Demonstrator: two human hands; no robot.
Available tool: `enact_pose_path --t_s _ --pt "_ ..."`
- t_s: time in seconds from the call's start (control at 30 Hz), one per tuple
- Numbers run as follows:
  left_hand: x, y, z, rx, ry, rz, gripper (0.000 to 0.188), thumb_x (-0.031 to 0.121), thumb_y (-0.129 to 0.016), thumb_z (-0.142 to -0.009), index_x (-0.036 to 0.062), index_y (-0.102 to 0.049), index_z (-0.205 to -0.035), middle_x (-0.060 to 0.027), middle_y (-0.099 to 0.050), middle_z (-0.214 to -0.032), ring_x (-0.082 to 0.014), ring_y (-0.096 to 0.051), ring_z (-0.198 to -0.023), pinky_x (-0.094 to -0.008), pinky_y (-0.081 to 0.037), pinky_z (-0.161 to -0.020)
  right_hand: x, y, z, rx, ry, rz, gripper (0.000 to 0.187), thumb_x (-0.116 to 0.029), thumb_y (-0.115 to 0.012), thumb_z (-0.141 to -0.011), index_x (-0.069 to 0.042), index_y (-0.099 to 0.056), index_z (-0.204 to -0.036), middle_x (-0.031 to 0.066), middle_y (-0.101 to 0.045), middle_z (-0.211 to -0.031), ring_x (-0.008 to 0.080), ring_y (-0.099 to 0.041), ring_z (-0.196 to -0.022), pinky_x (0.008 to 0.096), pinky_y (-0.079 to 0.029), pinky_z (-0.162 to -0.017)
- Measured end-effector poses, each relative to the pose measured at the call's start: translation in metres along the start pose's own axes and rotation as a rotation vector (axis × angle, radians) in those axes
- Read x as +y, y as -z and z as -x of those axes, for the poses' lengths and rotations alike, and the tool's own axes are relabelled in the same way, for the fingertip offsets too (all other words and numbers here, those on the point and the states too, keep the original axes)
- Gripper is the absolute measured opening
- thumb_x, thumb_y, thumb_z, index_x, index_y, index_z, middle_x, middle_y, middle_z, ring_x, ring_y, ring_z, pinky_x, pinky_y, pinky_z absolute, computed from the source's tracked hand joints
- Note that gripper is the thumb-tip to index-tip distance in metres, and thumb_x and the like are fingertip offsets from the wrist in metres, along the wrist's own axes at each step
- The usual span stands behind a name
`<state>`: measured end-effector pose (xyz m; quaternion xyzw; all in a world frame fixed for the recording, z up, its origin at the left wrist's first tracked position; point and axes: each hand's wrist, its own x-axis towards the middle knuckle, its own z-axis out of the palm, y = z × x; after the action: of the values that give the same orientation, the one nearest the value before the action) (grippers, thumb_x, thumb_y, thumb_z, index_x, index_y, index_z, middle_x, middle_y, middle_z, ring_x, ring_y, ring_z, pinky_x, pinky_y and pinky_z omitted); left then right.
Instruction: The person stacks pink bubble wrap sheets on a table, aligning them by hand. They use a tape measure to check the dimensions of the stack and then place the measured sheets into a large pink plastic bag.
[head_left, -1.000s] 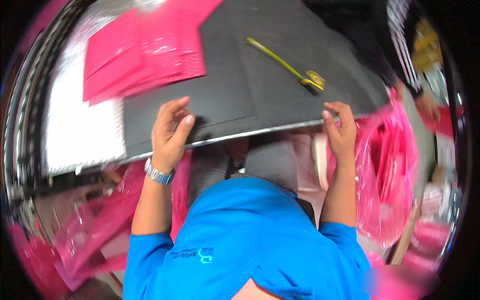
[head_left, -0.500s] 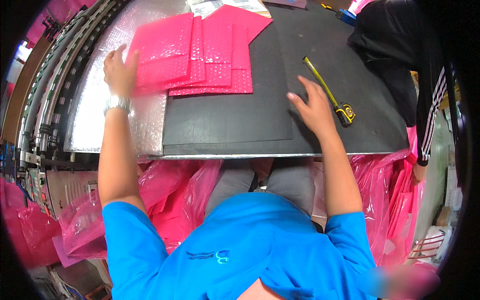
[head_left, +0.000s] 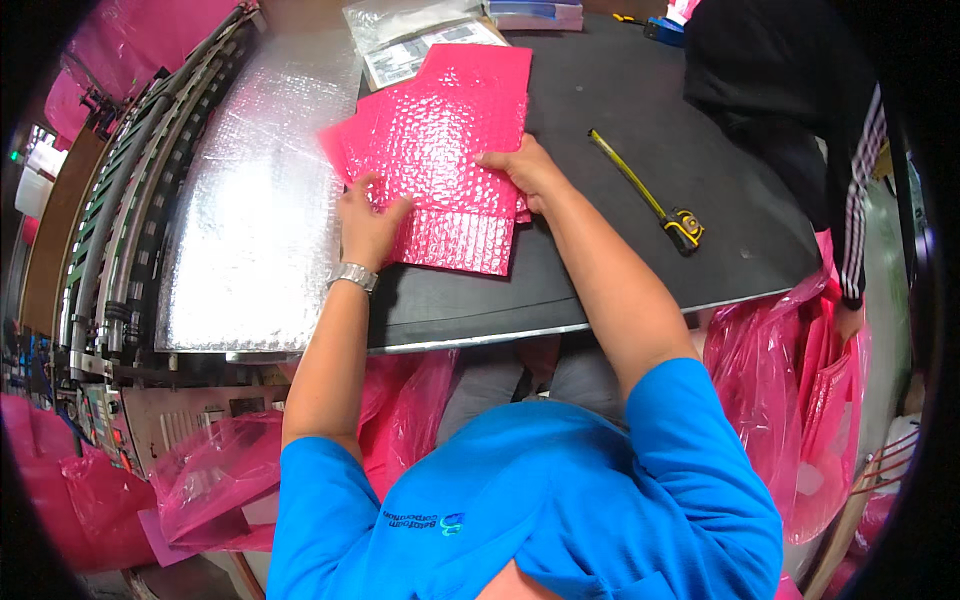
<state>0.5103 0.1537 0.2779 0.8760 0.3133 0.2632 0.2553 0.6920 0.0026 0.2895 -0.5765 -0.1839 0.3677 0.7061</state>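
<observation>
A stack of pink bubble-wrap bags [head_left: 445,150] lies on the black table top, gathered into a loose, uneven pile. Its lower flap points toward me, and one corner juts out to the left, blurred. My left hand [head_left: 368,222], with a metal-banded watch [head_left: 354,276] on the wrist, grips the pile's left edge with bent fingers. At the right edge, my right hand [head_left: 528,172] has its thumb on top, and its fingers go underneath, partly hidden. A yellow-and-black tape measure [head_left: 684,230] with some blade pulled out rests to the right of my right forearm.
Silvery bubble sheet [head_left: 250,220] covers the table's left part, beside a machine with long rollers [head_left: 120,220]. Papers [head_left: 400,55] lie at the back. A person in a black sleeve [head_left: 790,110] stands at right, near pink plastic bags [head_left: 760,390] below the table edge.
Both hands have come inward onto the pink bags, the left from beside them, the right from the bare table. The fanned-out bags are now bunched closer together and sit further right.
</observation>
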Motion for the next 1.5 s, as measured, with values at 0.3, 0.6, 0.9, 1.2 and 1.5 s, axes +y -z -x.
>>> enact_pose_path --t_s 0.3,0.6,0.9,1.2,1.5 --pt "0.032 0.033 0.01 -0.323 0.266 1.08 0.055 0.011 -0.065 -0.075 -0.0012 -0.038 -0.122 -0.0151 -0.052 -0.115 -0.0246 -0.052 -0.103 -0.0377 -0.045 -0.086 -0.015 0.022 0.049 0.001 0.07 0.189 0.066 -0.007 -0.072 -0.067 0.001 -0.035 -0.121 0.0145 -0.051 -0.112 0.0233 -0.055 -0.099 0.0359 -0.047 -0.083" --pt "0.035 0.076 0.04 -0.404 -0.118 0.793 0.032 0.001 -0.073 -0.064 0.0028 -0.059 -0.092 -0.0027 -0.06 -0.087 -0.0139 -0.056 -0.081 -0.0289 -0.047 -0.071 -0.062 0.035 0.121 -0.278 0.393 0.026 0.062 -0.006 -0.073 -0.059 -0.004 -0.048 -0.116 0.006 -0.057 -0.107 0.0195 -0.052 -0.103 0.0332 -0.043 -0.087" --pt "0.02 0.048 0.036 -0.274 -0.173 0.774 0.034 0.007 -0.07 -0.067 0.0015 -0.058 -0.099 -0.0053 -0.061 -0.091 -0.0135 -0.057 -0.08 -0.0293 -0.047 -0.072 -0.06 0.033 0.129 -0.248 0.545 0.155 0.094 -0.004 -0.077 -0.061 -0.008 -0.019 -0.135 0.0067 -0.04 -0.13 0.0179 -0.037 -0.12 0.0336 -0.031 -0.1" --pt "0.072 0.052 0.048 0.183 -0.319 0.948 0.105 0.026 -0.079 -0.063 0.0076 -0.008 -0.137 -0.0133 -0.035 -0.13 -0.027 -0.034 -0.119 -0.0394 -0.03 -0.098 -0.101 0.016 0.139 0.017 0.905 0.685 0.044 -0.007 -0.071 -0.065 -0.005 -0.054 -0.106 0.007 -0.06 -0.098 0.0205 -0.056 -0.092 0.0334 -0.045 -0.08" --pt "0.101 0.092 0.076 0.395 -0.663 0.921 0.042 0.025 -0.06 -0.081 -0.0038 -0.047 -0.109 -0.0145 -0.052 -0.107 -0.0246 -0.05 -0.099 -0.0383 -0.037 -0.09 -0.141 -0.011 0.164 -0.036 0.533 1.719 0.051 -0.014 -0.068 -0.063 -0.008 -0.049 -0.11 0.0144 -0.058 -0.098 0.0317 -0.054 -0.097 0.0401 -0.043 -0.082"
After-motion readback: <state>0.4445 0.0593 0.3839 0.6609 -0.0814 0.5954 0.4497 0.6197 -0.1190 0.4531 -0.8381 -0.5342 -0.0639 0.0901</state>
